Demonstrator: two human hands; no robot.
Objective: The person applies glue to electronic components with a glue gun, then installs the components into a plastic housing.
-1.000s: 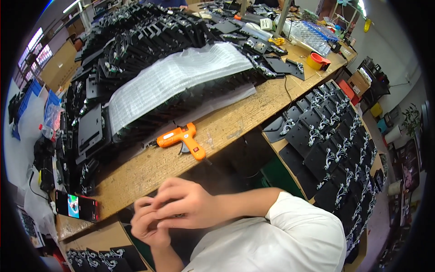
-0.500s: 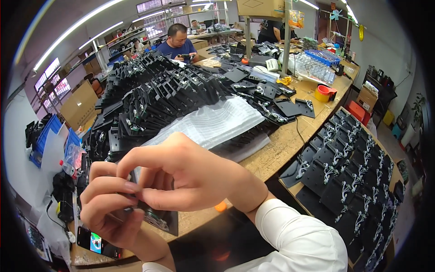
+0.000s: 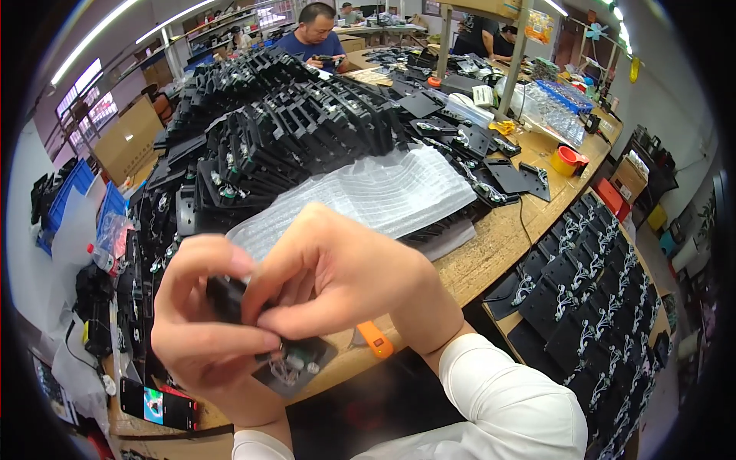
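Observation:
Close in front of me, my left hand point(image 3: 203, 330) is curled around a black plastic panel point(image 3: 322, 368) that has a small green board and thin pale wires at its lower end. My right hand point(image 3: 353, 280) reaches across from the right, thumb and bent fingers pinched together over that panel, right by the left fingertips. Whatever lies in the pinch is too small or hidden to make out. The hands cover most of the panel. Just beyond them lies a white foam sheet point(image 3: 368, 192) on the bench.
Dense rows of black panels point(image 3: 299, 130) fill the bench behind. An orange-handled tool point(image 3: 376, 340) lies at the near edge, a lit phone point(image 3: 157, 405) at the left. More wired panels point(image 3: 590, 291) cover a board at right. A tape roll point(image 3: 566, 161) stands farther off; a co-worker point(image 3: 314, 38) sits opposite.
My view has shifted a little. Both hands have moved slightly, the fingers are rearranged, and more of the panel's wired end and the orange-handled tool show now.

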